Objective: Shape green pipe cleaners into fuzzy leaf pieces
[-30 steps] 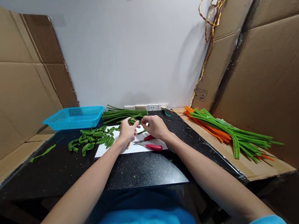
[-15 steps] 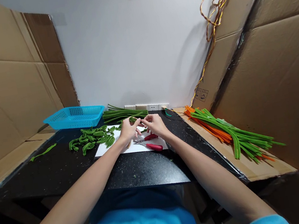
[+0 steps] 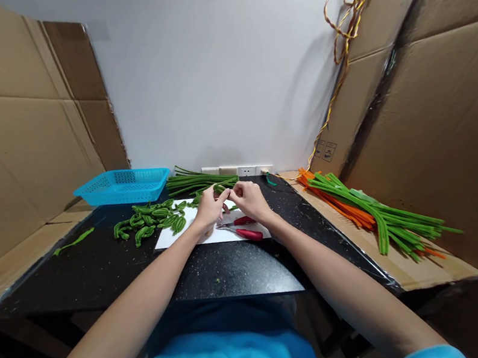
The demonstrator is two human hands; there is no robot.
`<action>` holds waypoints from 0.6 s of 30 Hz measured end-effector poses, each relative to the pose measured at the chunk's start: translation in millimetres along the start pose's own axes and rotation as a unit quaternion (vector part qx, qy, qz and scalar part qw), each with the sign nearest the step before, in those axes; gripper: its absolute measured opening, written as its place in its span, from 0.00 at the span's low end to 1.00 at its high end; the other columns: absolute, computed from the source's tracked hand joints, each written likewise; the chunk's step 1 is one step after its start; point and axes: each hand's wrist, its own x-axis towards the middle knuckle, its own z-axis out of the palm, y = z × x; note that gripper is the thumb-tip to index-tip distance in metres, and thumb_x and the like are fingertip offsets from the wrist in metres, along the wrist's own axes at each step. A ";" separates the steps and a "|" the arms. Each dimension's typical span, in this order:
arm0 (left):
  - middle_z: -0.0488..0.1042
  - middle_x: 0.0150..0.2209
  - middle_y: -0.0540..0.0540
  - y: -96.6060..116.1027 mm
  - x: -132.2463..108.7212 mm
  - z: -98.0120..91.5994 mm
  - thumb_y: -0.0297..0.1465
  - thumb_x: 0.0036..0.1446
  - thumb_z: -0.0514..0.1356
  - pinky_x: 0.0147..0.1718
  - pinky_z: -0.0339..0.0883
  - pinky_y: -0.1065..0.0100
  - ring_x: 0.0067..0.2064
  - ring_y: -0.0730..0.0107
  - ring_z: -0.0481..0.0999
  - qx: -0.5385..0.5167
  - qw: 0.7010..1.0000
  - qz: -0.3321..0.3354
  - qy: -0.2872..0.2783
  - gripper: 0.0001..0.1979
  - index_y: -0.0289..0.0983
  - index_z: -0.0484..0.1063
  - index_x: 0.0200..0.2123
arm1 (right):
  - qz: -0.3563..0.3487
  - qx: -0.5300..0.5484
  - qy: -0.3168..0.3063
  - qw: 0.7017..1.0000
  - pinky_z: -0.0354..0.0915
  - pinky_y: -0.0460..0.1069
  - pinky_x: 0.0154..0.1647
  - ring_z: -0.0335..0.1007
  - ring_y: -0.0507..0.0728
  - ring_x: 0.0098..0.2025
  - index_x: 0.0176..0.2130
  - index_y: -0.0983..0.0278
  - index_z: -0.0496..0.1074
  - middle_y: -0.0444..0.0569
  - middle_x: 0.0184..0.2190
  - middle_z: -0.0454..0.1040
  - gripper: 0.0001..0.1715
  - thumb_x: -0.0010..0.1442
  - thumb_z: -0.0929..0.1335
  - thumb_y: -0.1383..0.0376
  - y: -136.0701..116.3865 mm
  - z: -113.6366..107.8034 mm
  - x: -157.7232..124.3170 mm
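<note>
My left hand point(image 3: 208, 208) and my right hand point(image 3: 251, 201) meet above a white sheet point(image 3: 171, 239), both with fingers pinched. A green fuzzy pipe cleaner point(image 3: 221, 187) shows at the fingers of my left hand, and my right fingertips close at its end; most of it is hidden. Just below the hands, red-handled pliers point(image 3: 249, 235) lie on the sheet. To the left is a pile of bent, looped green pipe cleaner pieces point(image 3: 147, 220), partly on the sheet. Straight dark green pipe cleaners point(image 3: 196, 180) lie behind the hands.
A blue perforated basket point(image 3: 126, 189) stands at the back left of the black tabletop point(image 3: 112, 273). A light green strip point(image 3: 74, 241) lies at left. Bright green stems point(image 3: 383, 216) and orange stems point(image 3: 339, 205) rest on cardboard at right. Cardboard walls point(image 3: 19, 124) flank both sides.
My hands stay together over the sheet, with the right fingers curled in slightly more. The whole view has shifted slightly.
</note>
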 end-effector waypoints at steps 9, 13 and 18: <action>0.82 0.34 0.43 1.8 1.4 -4.5 0.31 0.60 0.67 0.29 0.70 0.68 0.31 0.66 0.79 0.097 0.993 0.057 0.032 0.05 0.35 0.79 0.37 | 0.044 0.085 -0.012 0.995 0.65 0.44 0.23 0.74 0.53 0.24 0.28 0.63 0.71 0.47 0.24 0.77 0.13 0.63 0.66 0.64 6.6 -3.3 5.1; 0.83 0.41 0.40 -0.3 4.8 -7.7 0.29 0.57 0.69 0.46 0.71 0.61 0.44 0.58 0.81 0.142 0.984 0.086 0.060 0.05 0.35 0.82 0.37 | 0.040 0.121 -0.029 0.991 0.69 0.43 0.22 0.78 0.54 0.26 0.29 0.63 0.70 0.47 0.25 0.78 0.09 0.62 0.67 0.66 4.6 -1.9 5.0; 0.84 0.39 0.41 1.2 2.3 -7.6 0.27 0.57 0.68 0.47 0.71 0.59 0.43 0.57 0.81 0.180 0.976 0.097 0.072 0.04 0.35 0.83 0.36 | 0.017 0.107 -0.016 0.994 0.71 0.45 0.26 0.78 0.55 0.27 0.28 0.63 0.72 0.47 0.24 0.78 0.07 0.58 0.69 0.67 2.7 -3.3 4.4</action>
